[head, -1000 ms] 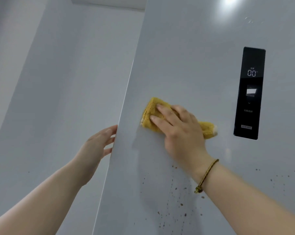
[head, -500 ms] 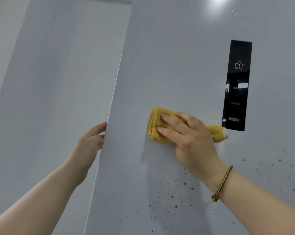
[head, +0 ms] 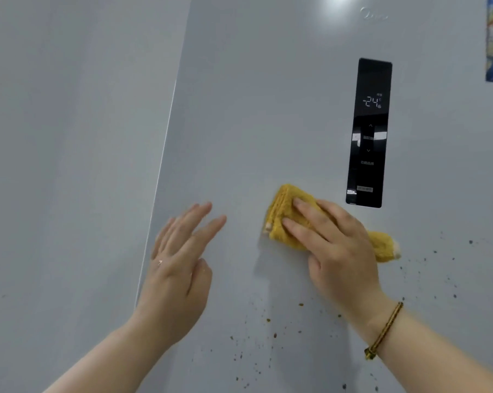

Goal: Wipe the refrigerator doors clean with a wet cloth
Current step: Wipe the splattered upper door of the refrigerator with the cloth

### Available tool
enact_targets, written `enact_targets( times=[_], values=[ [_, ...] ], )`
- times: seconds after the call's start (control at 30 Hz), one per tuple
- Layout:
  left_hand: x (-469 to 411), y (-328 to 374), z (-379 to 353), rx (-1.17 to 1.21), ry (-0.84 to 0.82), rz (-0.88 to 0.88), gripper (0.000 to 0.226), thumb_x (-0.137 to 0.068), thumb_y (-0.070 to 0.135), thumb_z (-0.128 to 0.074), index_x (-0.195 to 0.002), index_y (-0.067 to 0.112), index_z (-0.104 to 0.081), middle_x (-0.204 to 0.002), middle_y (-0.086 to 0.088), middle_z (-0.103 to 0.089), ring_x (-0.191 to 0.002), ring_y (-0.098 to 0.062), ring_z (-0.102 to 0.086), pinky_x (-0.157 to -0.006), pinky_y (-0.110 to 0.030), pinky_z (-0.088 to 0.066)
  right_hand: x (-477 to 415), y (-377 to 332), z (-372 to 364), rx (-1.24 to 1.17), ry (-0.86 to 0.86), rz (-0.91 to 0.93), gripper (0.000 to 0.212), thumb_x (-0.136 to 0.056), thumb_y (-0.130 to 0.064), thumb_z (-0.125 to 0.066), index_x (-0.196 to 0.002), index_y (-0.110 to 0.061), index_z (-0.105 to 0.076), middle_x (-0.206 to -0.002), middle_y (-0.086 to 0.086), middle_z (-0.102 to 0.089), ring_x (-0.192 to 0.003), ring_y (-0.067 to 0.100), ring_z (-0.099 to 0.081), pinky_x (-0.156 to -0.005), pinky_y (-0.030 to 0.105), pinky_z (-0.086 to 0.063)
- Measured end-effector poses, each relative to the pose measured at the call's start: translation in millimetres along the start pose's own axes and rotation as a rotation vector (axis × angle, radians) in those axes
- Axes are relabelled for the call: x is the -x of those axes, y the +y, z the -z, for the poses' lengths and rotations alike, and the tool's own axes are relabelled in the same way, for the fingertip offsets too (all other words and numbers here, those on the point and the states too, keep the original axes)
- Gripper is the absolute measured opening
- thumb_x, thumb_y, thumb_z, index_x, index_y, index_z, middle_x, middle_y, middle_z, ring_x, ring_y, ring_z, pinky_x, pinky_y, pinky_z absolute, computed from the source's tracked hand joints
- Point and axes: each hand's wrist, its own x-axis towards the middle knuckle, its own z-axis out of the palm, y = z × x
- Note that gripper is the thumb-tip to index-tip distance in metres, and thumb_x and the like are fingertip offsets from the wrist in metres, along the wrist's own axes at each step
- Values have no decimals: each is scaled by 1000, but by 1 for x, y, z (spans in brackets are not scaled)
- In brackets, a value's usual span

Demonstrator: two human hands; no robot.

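- Head view: your right hand lies flat on the folded yellow cloth, fingers straight and spread, pressing it against the refrigerator door. A flat palm likely spreads the pressure over the pad.
- The cloth sits mid-door, just left of and below the black control panel, probably keeping moisture off it.
- Your left hand is open with straight fingers near the door's left edge, perhaps to steady it. I cannot tell whether it touches.
- Brown specks lie below and to the right of the cloth, not yet wiped.
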Motion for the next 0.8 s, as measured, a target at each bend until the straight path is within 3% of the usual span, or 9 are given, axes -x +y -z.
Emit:
enact_targets(
  times=[0.07, 0.13, 0.23, 0.3, 0.43, 0.53, 0.6, 0.7, 0.8],
  values=[
    [6, 5, -8, 101, -29, -10, 51, -75, 15, -26, -120, 31, -45, -131, 17, -47, -125, 21, -24, -105, -5, -17, 19, -14, 0, 8, 17, -39, 44, -96, -10, -17, -106, -21, -59, -116, 4, -65, -102, 27, -48, -76, 38, -47],
    [11, 7, -13, 102, -59, 0, 49, -76, 18, -27, -120, 31, -44, -128, 15, -47, -123, 22, -26, -103, -2, -18, 44, -29, 0, -15, -24, 90, 36, -96, -11, -23, -108, -24, -54, -123, -2, -58, -103, 25, -48, -79, 35, -41],
    [15, 5, -19, -38, -149, -30, 46, -80, 22, -31, -125, 29, -41, -130, 7, -45, -126, 3, -31, -103, -4, -12, 63, -23, 10, -45, -124, 406, 27, -98, -15, -30, -111, -24, -52, -129, -4, -49, -107, 24, -50, -88, 34, -41],
    [17, 5, -23, -156, -183, -62, 44, -84, 23, -34, -127, 23, -40, -128, 1, -50, -124, -9, -34, -105, -11, -11, 59, -2, 17, -39, -156, 499, 26, -98, -15, -31, -111, -24, -52, -128, -2, -50, -108, 24, -50, -88, 36, -41],
    [14, 19, -31, -247, -99, -3, 42, -95, 40, -23, -124, 18, -43, -120, -6, -59, -117, -14, -37, -106, -17, -15, 36, 51, 32, 24, -85, 273, 31, -98, -11, -26, -111, -22, -53, -116, 3, -65, -105, 25, -48, -82, 35, -41],
    [15, 31, -45, -368, -41, 32, 55, -95, 52, -11, -125, 18, -43, -122, -2, -47, -117, -20, -34, -100, -34, -36, 41, 57, 36, 38, -19, -42, 36, -98, -15, -20, -111, -21, -52, -118, 6, -63, -102, 26, -47, -77, 34, -38],
    [16, 33, -52, -417, -37, 59, 58, -92, 57, -11, -124, 22, -45, -121, -4, -39, -116, -24, -32, -91, -44, -33, 65, 38, 31, 64, -4, -89, 36, -97, -14, -21, -112, -22, -52, -125, 2, -55, -102, 26, -46, -77, 34, -37],
    [13, 40, -54, -352, -35, 181, 63, -86, 62, -23, -119, 22, -59, -123, -13, -46, -116, -24, -28, -93, -53, -34, 92, 25, 33, 17, -61, 131, 33, -98, -13, -26, -113, -25, -52, -127, -3, -46, -106, 24, -47, -82, 33, -39],
    [10, 52, -53, -268, -53, 320, 66, -75, 57, -28, -122, 22, -58, -131, -15, -47, -121, -22, -23, -104, -53, -26, 87, 54, 45, 1, -147, 441, 29, -98, -14, -29, -116, -26, -49, -129, -3, -45, -109, 23, -48, -87, 34, -41]
  ],
)
